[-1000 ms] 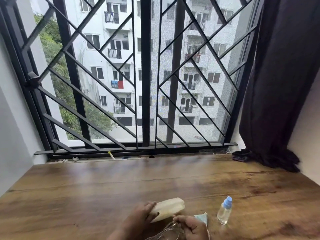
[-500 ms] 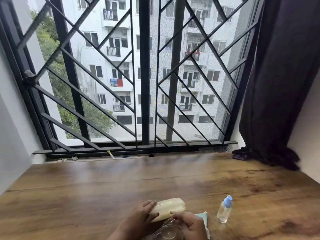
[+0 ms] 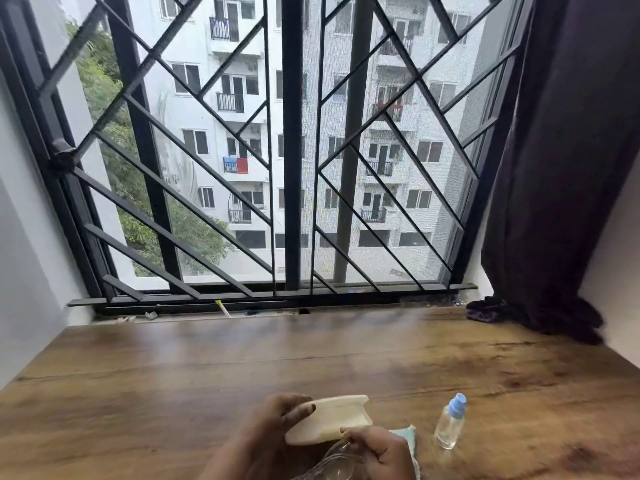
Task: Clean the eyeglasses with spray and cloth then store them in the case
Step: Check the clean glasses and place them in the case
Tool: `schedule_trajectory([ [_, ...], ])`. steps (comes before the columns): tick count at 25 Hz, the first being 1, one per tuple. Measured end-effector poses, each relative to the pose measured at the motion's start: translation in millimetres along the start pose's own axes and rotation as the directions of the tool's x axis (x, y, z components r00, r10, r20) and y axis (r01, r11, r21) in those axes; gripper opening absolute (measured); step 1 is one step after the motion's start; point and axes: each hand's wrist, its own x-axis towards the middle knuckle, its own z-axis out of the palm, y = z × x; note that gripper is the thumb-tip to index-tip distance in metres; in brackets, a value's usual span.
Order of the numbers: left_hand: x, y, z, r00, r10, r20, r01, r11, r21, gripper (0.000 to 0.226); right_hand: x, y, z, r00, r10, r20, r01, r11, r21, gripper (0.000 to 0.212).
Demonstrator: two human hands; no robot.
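Setting: a wooden tabletop (image 3: 207,393) fills the lower half of the frame, below a barred window (image 3: 291,150); a dark curtain (image 3: 561,168) hangs at the right edge.
Left hand (image 3: 273,427): lower centre of the frame, fingers curled round the left end of the case, thumb pressed on its near face; it carries the case clear of the wood.
Case (image 3: 329,419): cream, oblong, long axis running left to right and tilted up toward the right; its right end appears notched or open, though blur leaves this uncertain.
Right hand (image 3: 381,452): just right of and below the case, fingers pinched together on the frame of the eyeglasses.
Eyeglasses (image 3: 334,464): thin wire frame with clear lenses, at the bottom edge of the frame, partly cut off; they lie directly below the lower edge of the case, touching or nearly touching it.
Governing relation: the case sits above and slightly left of the eyeglasses, so the right hand is the nearer one; judged from this, the glasses are either entering or leaving the case along its long axis, and which one cannot be told.
Cloth (image 3: 408,436): pale blue, flat on the wood, mostly hidden behind the right hand.
Spray bottle (image 3: 450,424): clear with a blue cap, upright, right of the cloth, untouched.
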Motion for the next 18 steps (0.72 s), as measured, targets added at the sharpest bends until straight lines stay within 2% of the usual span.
schedule_trajectory([
  [2,3.4,0.9,-3.1,1.000,0.004,0.012,-0.005,0.998,0.063,0.035,-2.6,-10.4,2.9,0.997,-0.068,-0.031,0.068,0.998,-0.010,0.029],
  [3,6.1,-3.2,-4.4,1.000,0.005,0.006,-0.005,0.997,0.071,0.030,-4.4,-11.0,2.3,0.992,-0.113,-0.060,0.111,0.993,-0.031,0.033],
  [4,7.7,-4.3,-5.8,1.000,-0.016,0.004,0.016,0.999,0.042,0.026,-5.9,-10.6,1.5,0.987,-0.122,-0.103,0.119,0.992,-0.037,0.037],
  [6,9.2,-4.5,-6.2,0.998,-0.059,-0.020,0.059,0.998,-0.038,0.031,-15.4,-12.7,3.5,0.988,-0.142,-0.062,0.133,0.983,-0.128,0.027],
  [9,10.3,-3.0,-6.7,0.991,-0.132,-0.028,0.123,0.969,-0.212,0.032,-27.5,-10.4,-1.4,0.945,-0.282,-0.164,0.248,0.948,-0.200,0.025],
  [10,10.1,0.3,-7.9,0.983,-0.184,-0.012,0.173,0.945,-0.278,0.027,-27.9,-9.6,-0.4,0.945,-0.289,-0.150,0.256,0.944,-0.206,0.027],
  [14,10.4,7.0,-8.1,0.976,-0.219,0.001,0.208,0.929,-0.305,0.033,-16.0,-7.6,-8.5,0.974,-0.226,0.000,0.218,0.940,-0.261,0.031],
  [16,8.9,8.0,-7.9,0.977,-0.215,0.010,0.209,0.933,-0.293,0.033,-8.7,-2.7,-13.6,0.981,-0.183,0.056,0.192,0.953,-0.236,0.032],
  [18,8.5,6.5,-9.2,0.976,-0.218,0.011,0.212,0.935,-0.286,0.034,0.1,2.7,-14.2,0.998,-0.040,0.052,0.048,0.989,-0.143,0.036],
])
